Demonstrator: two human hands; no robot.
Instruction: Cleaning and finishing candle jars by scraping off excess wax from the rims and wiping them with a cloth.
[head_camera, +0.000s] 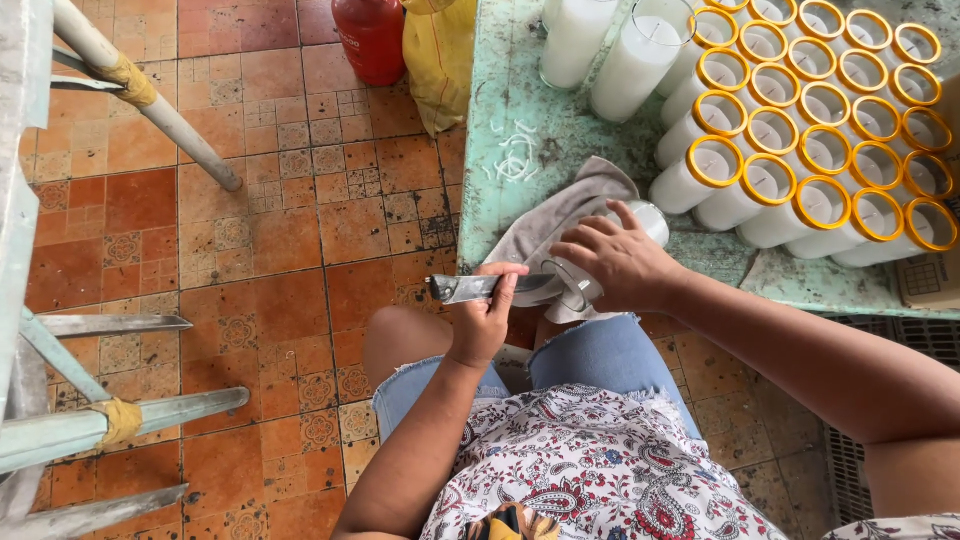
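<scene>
Candle glass (640, 222), smooth, breakable, waxy-slick, lies on grey cloth (565, 205) at desk (520, 90) edge; right hand (620, 262) clasps its side, left hand (485, 315) fist-tight on knife (490, 287).

Floor tiles (290, 230) orange-red w/ floral motifs. Table (530, 130) at 1 o'clock: chipped mint green. Candles (800, 190) white, yellow rims. Cloth (560, 215) grey. Jug (372, 38) at 11: red. Shorts (610, 355) blue denim.
</scene>
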